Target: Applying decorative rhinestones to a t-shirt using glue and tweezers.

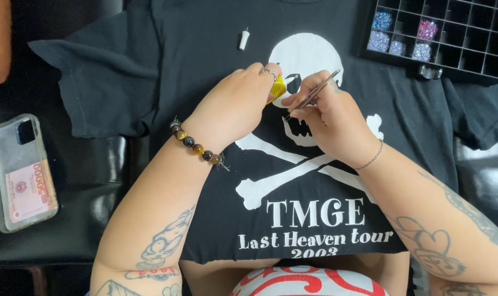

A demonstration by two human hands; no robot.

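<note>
Tweezers [312, 96] sit pinched in the right hand [331, 118] over a black skull-print shirt [216, 66]. Left hand [235, 107] grips a small yellow object [278, 87] just beside them.

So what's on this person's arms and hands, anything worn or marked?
No sleeves. The left hand has a ring, with a bracelet of brown and dark beads at the wrist. The right hand has a thin chain bracelet. Both forearms have line tattoos.
</note>
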